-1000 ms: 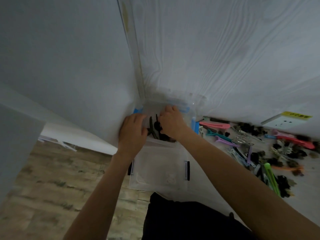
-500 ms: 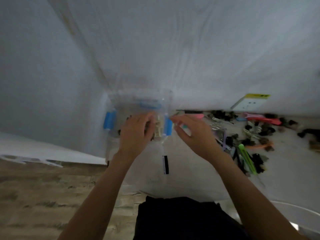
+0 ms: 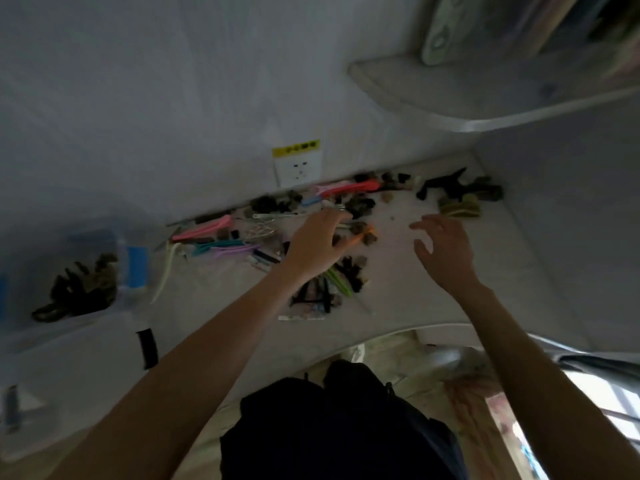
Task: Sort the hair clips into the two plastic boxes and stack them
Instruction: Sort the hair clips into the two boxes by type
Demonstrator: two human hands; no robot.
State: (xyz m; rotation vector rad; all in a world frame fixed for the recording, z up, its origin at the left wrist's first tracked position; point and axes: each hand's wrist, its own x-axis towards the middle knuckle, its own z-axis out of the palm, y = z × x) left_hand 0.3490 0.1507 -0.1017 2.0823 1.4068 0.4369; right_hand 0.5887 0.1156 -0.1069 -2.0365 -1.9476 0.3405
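Your left hand (image 3: 313, 245) rests on the clips (image 3: 349, 216), fingers curled among them; grip unclear. Your right hand (image 3: 445, 251) hovers spread, just right of them.

We are seeing bare room on the desk (image 3: 433, 306) along its front edge and right side; scattered hair clips (image 3: 263, 233) are crowding the back edge, and a shelf (image 3: 450, 95) is overhanging the back right corner.
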